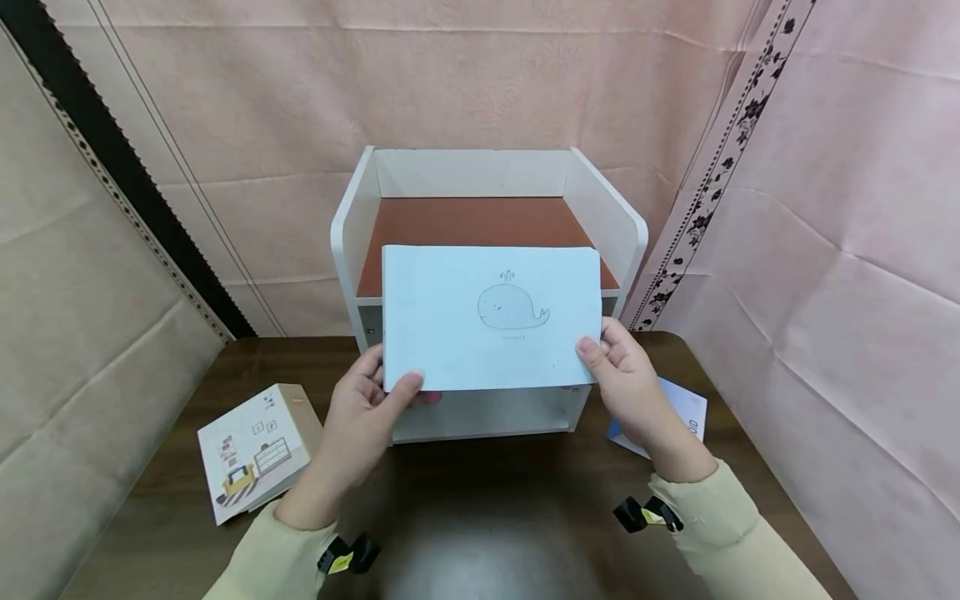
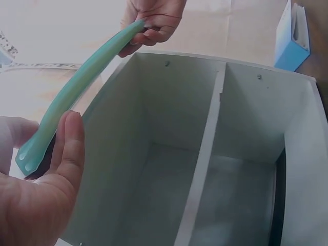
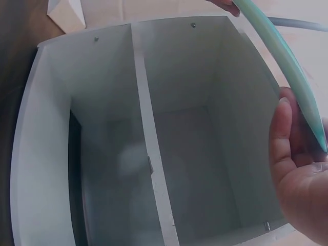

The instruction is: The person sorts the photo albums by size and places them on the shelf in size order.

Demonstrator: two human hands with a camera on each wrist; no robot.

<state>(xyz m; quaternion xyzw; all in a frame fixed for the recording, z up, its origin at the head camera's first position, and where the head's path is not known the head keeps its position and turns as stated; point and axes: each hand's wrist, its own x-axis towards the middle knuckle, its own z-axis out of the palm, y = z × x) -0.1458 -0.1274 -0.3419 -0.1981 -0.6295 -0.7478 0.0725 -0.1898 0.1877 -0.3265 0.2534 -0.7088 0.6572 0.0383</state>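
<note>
A light blue notebook (image 1: 450, 321) with a small whale drawing is held up, cover facing me, in front of a white desktop shelf (image 1: 609, 212). My left hand (image 1: 356, 425) grips its lower left corner, thumb on the cover. At the lower right edge, my right hand (image 1: 630, 383) pinches it the same way. Both wrist views show the notebook edge-on as a slightly bowed green strip (image 2: 82, 84), with my right hand (image 2: 156, 20) at its far end in the left one. The shelf's open compartments, split by a divider (image 3: 146, 102), lie below it there.
A thick white book or box (image 1: 251, 454) with a printed room picture lies on the dark wooden table (image 1: 480, 517) at left. Partly behind my right forearm is a blue and white booklet or folder (image 1: 686, 408). Pale cloth (image 1: 480, 83) hangs behind and at both sides.
</note>
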